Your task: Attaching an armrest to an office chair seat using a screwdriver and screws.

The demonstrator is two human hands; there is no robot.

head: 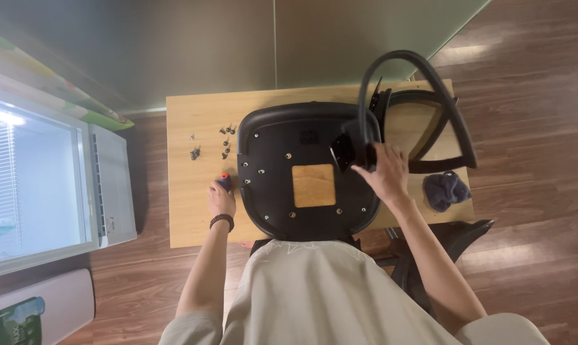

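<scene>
Starting left: small dark metal screws lay loose on the light wooden table. My left hand was closed around a red-tipped tool, beside the upturned black plastic chair seat. Right hand gripped the curved black armrest; crumpled grey cloth sat further right.

We see a black chair seat with a light wood square at its centre, on a pale wooden table. Black armrest, dark grey cloth, orange-and-blue screwdriver, dark beaded bracelet, brown plank floor.
</scene>
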